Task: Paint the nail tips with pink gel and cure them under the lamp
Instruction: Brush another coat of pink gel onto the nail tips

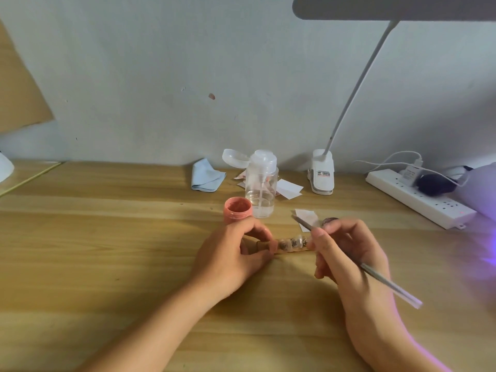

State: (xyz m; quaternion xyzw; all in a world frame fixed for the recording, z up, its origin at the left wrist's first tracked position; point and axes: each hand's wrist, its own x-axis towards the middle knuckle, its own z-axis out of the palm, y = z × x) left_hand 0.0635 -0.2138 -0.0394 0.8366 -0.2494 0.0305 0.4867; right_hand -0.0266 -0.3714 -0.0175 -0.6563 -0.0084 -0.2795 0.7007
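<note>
Painting time: our left hand (230, 255) pinches the stick (281, 251) of nail tips (293, 241), our right hand (349, 256) grips the brush (389, 283). Next, we think, dip into the pink pot (237, 210).

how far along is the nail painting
Done: the small pink gel jar stands open. In hand: the left hand pinches the wooden strip of clear nail tips; the right hand holds the thin grey brush. Left: tips look unpainted; curing under the purple-glowing lamp.

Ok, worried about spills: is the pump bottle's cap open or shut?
Open: the cap is flipped back left of the pump bottle, its top uncovered.
</note>
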